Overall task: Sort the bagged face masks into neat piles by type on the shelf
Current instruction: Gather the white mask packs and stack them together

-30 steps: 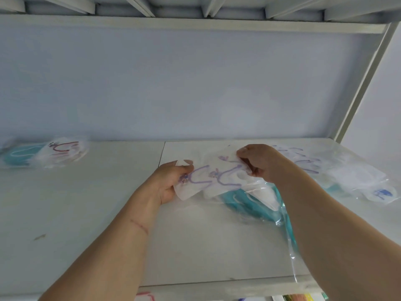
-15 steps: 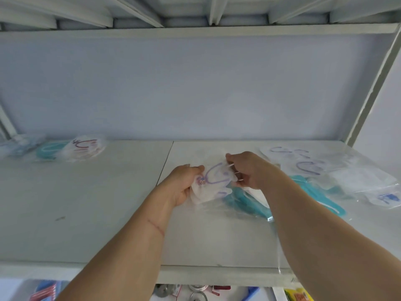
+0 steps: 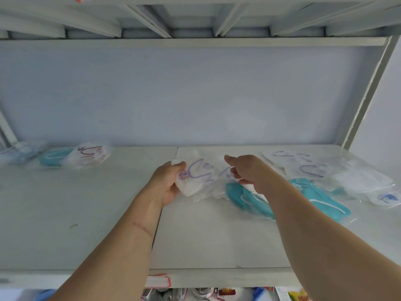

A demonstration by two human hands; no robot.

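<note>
gripping a white mask bag [image 3: 196, 178] in my left hand [image 3: 167, 185], right hand [image 3: 247, 170] loosely spread; next i'd carry it to its matching pile.

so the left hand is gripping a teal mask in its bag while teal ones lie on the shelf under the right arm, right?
Not quite. The head view shows the left hand gripping a white mask with purple ear loops, not a teal one. The teal masks do lie on the shelf under the right arm.
</note>
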